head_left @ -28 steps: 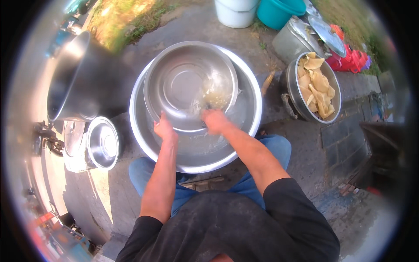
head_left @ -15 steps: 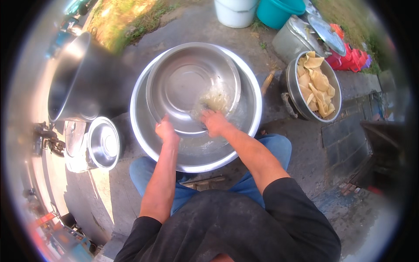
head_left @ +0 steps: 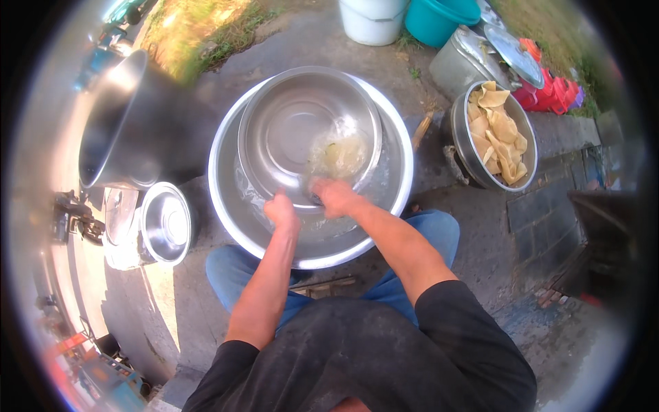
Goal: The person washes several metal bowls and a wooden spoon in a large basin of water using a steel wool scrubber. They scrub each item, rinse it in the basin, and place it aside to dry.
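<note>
Steel inner bowl (head_left: 302, 130), gripped by both left hand (head_left: 281, 211) and right hand (head_left: 334, 196) at six o'clock rim, holds suds; rinsing seems unfinished.

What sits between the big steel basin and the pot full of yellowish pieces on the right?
In the head view, a small wooden stick lies on the wet concrete ground between the basin and the pot.

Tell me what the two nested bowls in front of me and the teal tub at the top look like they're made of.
The smaller inner silver bowl and the wide outer silver basin look like bare metal, probably steel or aluminium: bright grey with mirror-like reflections and glare. The teal tub looks like plastic: flat, even colour with a dull sheen and a thick rolled rim.
</note>
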`<action>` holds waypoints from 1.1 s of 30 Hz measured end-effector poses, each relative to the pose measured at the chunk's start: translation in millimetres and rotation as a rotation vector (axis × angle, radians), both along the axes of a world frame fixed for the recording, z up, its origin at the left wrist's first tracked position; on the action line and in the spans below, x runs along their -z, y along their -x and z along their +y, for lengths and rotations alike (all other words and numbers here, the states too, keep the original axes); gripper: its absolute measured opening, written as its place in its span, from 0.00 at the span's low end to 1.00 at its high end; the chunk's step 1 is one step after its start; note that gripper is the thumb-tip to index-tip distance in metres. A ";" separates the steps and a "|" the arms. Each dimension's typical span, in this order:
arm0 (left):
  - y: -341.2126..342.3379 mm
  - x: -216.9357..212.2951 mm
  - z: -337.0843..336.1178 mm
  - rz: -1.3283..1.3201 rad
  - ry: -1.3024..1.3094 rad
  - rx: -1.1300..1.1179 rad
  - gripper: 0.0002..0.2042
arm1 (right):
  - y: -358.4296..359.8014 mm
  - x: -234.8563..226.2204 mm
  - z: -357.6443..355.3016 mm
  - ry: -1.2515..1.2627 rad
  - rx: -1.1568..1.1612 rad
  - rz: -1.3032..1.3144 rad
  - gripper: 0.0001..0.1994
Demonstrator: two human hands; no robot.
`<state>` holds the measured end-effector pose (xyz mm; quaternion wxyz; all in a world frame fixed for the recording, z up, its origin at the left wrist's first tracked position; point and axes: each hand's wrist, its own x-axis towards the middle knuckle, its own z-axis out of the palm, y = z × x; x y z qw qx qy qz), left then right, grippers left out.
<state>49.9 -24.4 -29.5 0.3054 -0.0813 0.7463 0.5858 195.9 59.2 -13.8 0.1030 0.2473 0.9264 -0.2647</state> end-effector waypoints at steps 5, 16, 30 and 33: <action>13.6 5.0 -5.9 -0.082 -0.152 -0.054 0.18 | -12.7 5.5 4.4 0.007 -0.022 0.027 0.31; -10.7 17.0 -11.9 0.018 -0.078 0.034 0.15 | 11.0 -3.8 -22.3 0.177 0.128 0.220 0.29; -14.2 -4.2 -2.1 0.264 -0.094 0.003 0.23 | 1.9 4.9 -11.2 0.229 0.097 0.244 0.21; 24.3 -13.8 -3.4 0.104 -0.118 -0.025 0.22 | -10.0 2.1 7.0 0.120 -0.001 0.097 0.23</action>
